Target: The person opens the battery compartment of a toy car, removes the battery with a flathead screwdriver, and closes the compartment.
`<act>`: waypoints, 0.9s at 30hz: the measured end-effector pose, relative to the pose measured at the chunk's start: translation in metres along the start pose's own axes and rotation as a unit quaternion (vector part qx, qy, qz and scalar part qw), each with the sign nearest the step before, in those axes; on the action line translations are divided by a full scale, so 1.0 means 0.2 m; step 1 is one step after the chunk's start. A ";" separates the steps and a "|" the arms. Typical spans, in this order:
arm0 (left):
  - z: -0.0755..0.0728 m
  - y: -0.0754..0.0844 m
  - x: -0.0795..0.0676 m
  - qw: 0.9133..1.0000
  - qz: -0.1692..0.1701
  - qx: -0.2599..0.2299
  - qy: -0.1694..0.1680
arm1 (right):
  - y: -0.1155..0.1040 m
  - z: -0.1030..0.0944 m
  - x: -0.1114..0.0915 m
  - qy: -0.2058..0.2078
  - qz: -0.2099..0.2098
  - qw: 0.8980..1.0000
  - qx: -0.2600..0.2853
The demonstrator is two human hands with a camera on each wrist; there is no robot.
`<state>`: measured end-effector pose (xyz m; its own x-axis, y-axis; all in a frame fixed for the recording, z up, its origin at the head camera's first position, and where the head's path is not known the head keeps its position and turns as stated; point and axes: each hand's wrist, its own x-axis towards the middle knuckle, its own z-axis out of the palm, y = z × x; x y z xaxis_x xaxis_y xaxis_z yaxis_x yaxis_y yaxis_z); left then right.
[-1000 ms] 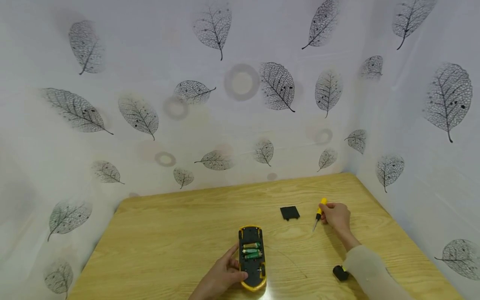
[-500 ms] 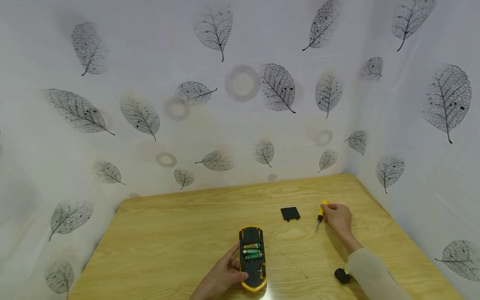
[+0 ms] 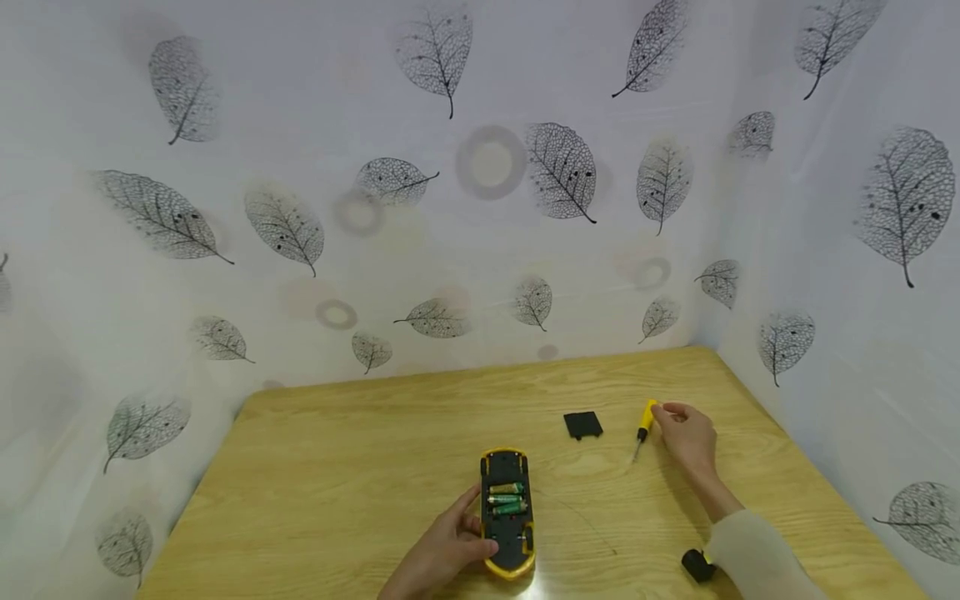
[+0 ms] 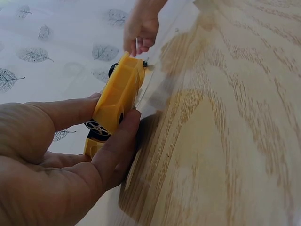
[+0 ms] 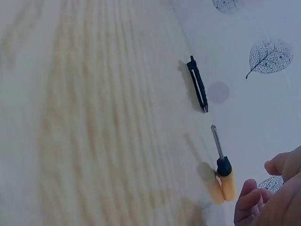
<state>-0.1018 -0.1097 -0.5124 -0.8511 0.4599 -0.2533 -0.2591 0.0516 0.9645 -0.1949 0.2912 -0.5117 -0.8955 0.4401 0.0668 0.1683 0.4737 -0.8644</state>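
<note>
My left hand (image 3: 442,546) grips a yellow toy car (image 3: 508,568), turned underside up, between thumb and fingers. Its black underside has an open battery bay holding several green batteries (image 3: 506,500). In the left wrist view the yellow body of the car (image 4: 117,96) and a spoked wheel show between the fingers of that hand (image 4: 61,146). A yellow-handled screwdriver (image 3: 645,423) lies on the table at the right, its tip towards me. Just beside its handle is my right hand (image 3: 690,442); in the right wrist view, its fingers stand apart from the screwdriver (image 5: 225,165).
A flat black cover with small tabs (image 3: 583,425) lies left of the screwdriver. Near my right sleeve (image 3: 757,558) is a black cylindrical object (image 3: 697,565) with a yellow part, partly hidden by the sleeve. Leaf-patterned sheeting (image 3: 420,250) surrounds the wooden table (image 3: 360,450).
My right hand has let go of the screwdriver and drawn slightly to the right, leaving it on the table. The left hand still holds the toy car in the same place.
</note>
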 end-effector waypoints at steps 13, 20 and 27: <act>0.00 0.00 0.00 1.000 0.007 -0.005 -0.005 | -0.16 0.00 -0.21 -0.068 -0.070 0.995 0.035; 0.00 0.00 0.00 1.000 0.007 -0.009 -0.009 | -0.22 0.04 -0.33 -0.099 -0.070 0.991 0.058; 0.00 0.01 -0.01 1.000 0.005 -0.013 -0.009 | -0.26 0.09 -0.42 -0.139 -0.047 0.986 0.081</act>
<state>-0.1011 -0.1101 -0.5111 -0.8451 0.4770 -0.2416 -0.2620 0.0244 0.9648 -0.1360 0.2165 -0.4818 -0.9860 0.1636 0.0316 0.0307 0.3645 -0.9307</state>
